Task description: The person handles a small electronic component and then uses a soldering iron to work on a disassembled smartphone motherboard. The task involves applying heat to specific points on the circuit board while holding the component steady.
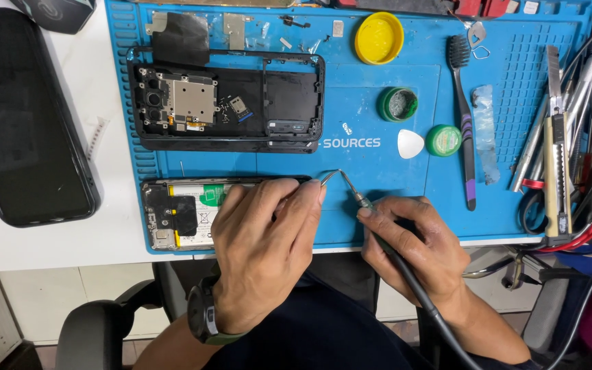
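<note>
My left hand [263, 240] lies flat over the opened phone [186, 216] at the near edge of the blue work mat [378, 171], fingers spread across its right part and pressing it down, a dark watch [203, 315] on the wrist. A thin curved metal tool [329, 177] pokes out past those fingertips, though I cannot tell how I am gripping it. My right hand [412, 243] is closed around the soldering iron [371, 212] like a pen, its tip meeting the metal tool just off the phone's right end, its black cord running back over my wrist. Farther up the mat lies the phone's black frame with its circuit board [226, 99]. Toward the mat's far edge sits a yellow lid [379, 38], and nearer the middle a green tin [398, 104], a white pick [410, 143] and a small green pot [443, 140]. A black toothbrush [463, 116] lies lengthwise to the right of those. A heap of tweezers and cutters [563, 137] fills the mat's right edge. On the left part of the white tabletop [114, 192] rests a dark phone, screen up [25, 116].
</note>
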